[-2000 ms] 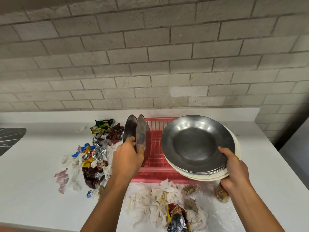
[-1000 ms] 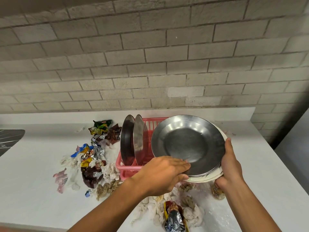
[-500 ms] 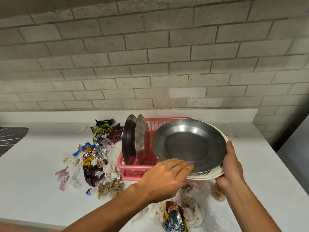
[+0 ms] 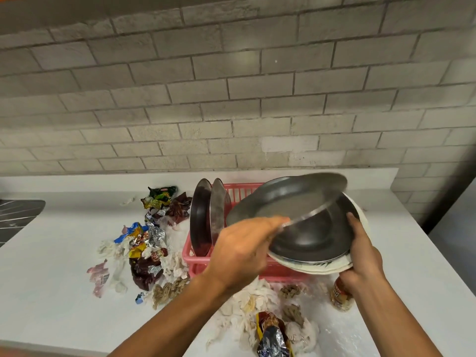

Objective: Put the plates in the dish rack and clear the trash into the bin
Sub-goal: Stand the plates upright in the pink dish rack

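My left hand (image 4: 242, 249) pinches the near rim of a steel plate (image 4: 288, 199) and tilts it up off a stack of plates (image 4: 314, 243), steel ones above white ones. My right hand (image 4: 363, 253) grips that stack at its right edge, above the pink dish rack (image 4: 195, 264). Two steel plates (image 4: 208, 215) stand upright in the rack's left end. Wrappers and crumpled tissue (image 4: 144, 248) lie on the white counter left of the rack, and more trash (image 4: 270, 318) lies in front of it.
A small jar with an orange label (image 4: 340, 295) stands under my right wrist. A dark sink drainer (image 4: 18, 215) is at the counter's far left. A grey brick wall runs behind the counter. No bin is in view.
My left hand left the upright plates, crossed to the stack and took the top steel plate's rim. That plate now lifts and tilts away from the stack in my right hand.
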Demonstrator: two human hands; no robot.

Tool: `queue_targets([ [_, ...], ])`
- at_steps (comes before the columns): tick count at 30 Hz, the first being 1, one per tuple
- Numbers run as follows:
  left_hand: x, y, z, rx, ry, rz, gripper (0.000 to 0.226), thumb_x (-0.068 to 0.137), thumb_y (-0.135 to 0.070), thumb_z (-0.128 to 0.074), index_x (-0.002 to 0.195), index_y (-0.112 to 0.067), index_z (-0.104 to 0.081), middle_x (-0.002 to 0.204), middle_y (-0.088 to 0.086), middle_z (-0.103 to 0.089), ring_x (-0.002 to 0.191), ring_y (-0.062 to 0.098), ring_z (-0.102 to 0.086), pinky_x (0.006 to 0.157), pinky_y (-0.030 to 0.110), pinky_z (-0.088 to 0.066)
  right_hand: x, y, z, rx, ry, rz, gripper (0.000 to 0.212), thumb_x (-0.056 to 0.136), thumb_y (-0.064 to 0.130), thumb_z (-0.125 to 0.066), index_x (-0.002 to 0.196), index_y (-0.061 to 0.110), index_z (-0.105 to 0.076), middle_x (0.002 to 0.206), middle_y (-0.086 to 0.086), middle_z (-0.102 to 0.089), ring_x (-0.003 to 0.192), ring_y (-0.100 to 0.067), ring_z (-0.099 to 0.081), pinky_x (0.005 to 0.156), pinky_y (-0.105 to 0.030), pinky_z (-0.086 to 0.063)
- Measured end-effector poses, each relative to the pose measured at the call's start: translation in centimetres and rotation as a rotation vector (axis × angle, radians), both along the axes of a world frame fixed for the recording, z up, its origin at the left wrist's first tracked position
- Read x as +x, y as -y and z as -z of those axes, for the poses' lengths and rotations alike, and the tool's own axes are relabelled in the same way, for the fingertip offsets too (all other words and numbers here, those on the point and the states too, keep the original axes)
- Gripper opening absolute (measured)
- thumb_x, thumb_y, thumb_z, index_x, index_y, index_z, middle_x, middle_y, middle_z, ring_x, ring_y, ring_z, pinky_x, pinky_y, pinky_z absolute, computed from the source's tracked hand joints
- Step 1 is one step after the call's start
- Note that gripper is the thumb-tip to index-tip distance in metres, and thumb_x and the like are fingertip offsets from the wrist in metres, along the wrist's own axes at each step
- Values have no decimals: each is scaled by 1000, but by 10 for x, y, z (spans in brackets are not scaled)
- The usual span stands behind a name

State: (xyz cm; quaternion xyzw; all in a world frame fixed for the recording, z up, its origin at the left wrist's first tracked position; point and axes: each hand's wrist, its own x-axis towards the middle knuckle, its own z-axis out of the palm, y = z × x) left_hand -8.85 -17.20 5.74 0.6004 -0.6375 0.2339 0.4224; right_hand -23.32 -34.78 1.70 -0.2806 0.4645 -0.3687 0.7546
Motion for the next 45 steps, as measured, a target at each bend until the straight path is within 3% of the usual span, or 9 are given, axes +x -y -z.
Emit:
queue_targets([
  [2,6,-2,-14,-89,-204,-76,25,98,-12,-60,122,-17,-66,90,-5,-73,65,0,-65,56,17,-56,-4,5,3,1,-19,14,46,73,34,-86,111,15,-70,102,-8,-78,92,-35,-75,86,-51,-61],
  [4,12,-4,-23,-168,-476,-127,25,102,-18,-55,124,-26,-62,85,-8,-71,56,7,-63,46,22,-52,-8,10,3,2,-32,40,42,73,28,-85,110,16,-69,105,-10,-77,93,-36,-74,84,-50,-61],
  [6,21,-3,-26,-216,-751,-158,24,104,-21,-52,125,-22,-61,100,-8,-73,77,11,-72,63,30,-61,-12,12,-1,4,-31,68,40,75,26,-83,112,17,-68,105,-10,-76,93,-34,-73,81,-47,-61],
  [8,30,0,-21,-235,-855,-247,26,105,-23,-50,129,-18,-59,112,-9,-71,100,8,-70,84,32,-60,-15,13,-4,5,-24,94,44,78,26,-81,118,16,-67,105,-9,-75,93,-33,-72,76,-43,-60],
  [11,36,8,-4,-200,-936,-336,25,106,-23,-49,129,-20,-58,111,-14,-69,103,1,-66,89,27,-57,-19,15,-7,-1,-28,106,44,79,28,-80,119,18,-64,105,-7,-74,94,-31,-71,71,-42,-59],
  [20,35,34,43,-40,-955,-536,25,107,-16,-42,129,-14,-54,87,-19,-63,74,-17,-59,63,3,-44,-21,20,1,12,-52,108,48,76,31,-81,120,19,-67,109,-7,-74,96,-32,-70,73,-42,-58],
  [29,39,44,68,69,-1002,-640,29,108,-19,-39,134,-13,-50,77,-4,-65,63,8,-62,56,19,-42,-22,26,7,14,-75,99,49,77,33,-81,122,20,-66,109,-6,-73,97,-31,-69,73,-42,-58],
  [35,43,50,78,135,-1018,-672,30,108,-20,-36,136,-17,-45,88,6,-70,82,27,-69,73,44,-57,-20,28,12,2,-78,80,50,75,34,-82,121,21,-67,109,-5,-74,96,-32,-69,73,-42,-58],
  [45,37,41,74,253,-931,-644,59,99,-6,-47,148,-31,-25,109,4,-68,91,23,-68,80,48,-58,-18,25,15,-11,-73,51,51,76,38,-82,121,21,-67,111,-6,-74,98,-34,-70,85,-52,-59],
])
